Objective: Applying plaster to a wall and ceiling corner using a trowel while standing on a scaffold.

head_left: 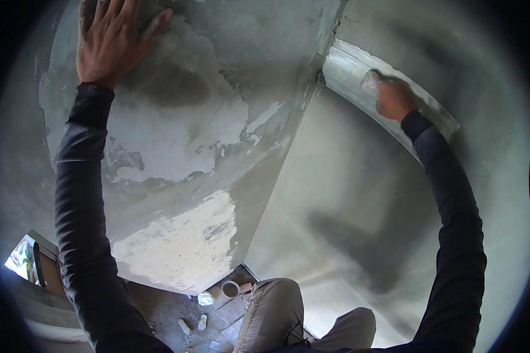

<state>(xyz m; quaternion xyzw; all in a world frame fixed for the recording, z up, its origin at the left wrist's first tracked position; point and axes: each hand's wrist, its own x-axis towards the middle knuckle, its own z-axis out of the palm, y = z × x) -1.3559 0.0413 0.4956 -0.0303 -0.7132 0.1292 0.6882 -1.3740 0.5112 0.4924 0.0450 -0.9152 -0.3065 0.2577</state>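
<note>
My left hand (pixel 109 52) lies on the left wall (pixel 176 135) at the upper left, fingers stretched out and thumb spread, with nothing in it. At the upper right my right hand (pixel 396 99) is closed round the grip of a long, pale plastering float (pixel 348 66). The float's long blade lies against the right wall (pixel 300 182), its far end at the corner between the two walls. Grey plaster covers much of the left wall in uneven patches, and a whiter patch (pixel 185 241) shows lower down. My fingers partly hide the float's grip.
Far below, the floor (pixel 165 306) holds a round container (pixel 230 289), two small pale bottle-like things (pixel 202 322) and scattered scraps. My knees (pixel 277 306) are at the lower middle. A bright opening (pixel 22 259) shows at the lower left.
</note>
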